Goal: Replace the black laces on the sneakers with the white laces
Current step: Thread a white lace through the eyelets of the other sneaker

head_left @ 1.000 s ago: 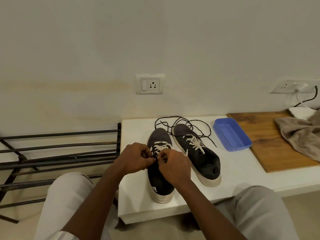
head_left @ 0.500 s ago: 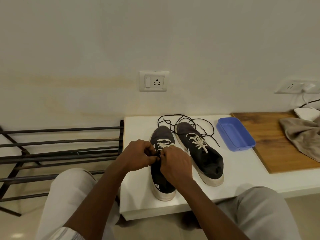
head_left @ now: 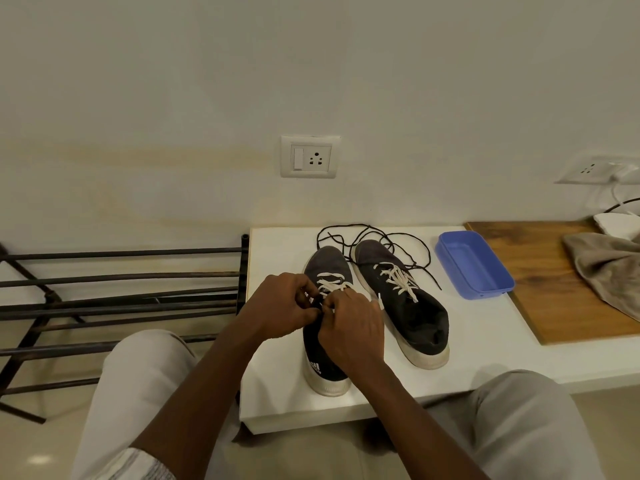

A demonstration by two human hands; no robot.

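Fingers (head_left: 306, 289) of the left hand (head_left: 277, 306) and right hand (head_left: 353, 329) pinch the white lace (head_left: 329, 284) ends over the left sneaker (head_left: 327, 263), slightly closer together than a second ago. The final tie seems under way. The white-laced right sneaker (head_left: 412, 306) stands at three o'clock. The black laces (head_left: 360, 225) lie at twelve on the counter (head_left: 277, 393).

A white three-stripe logo (head_left: 315, 367) stands on the heel of the left sneaker (head_left: 327, 266), at 8 o'clock from the right sneaker (head_left: 412, 306). The small lettering beneath it is too blurred to read.
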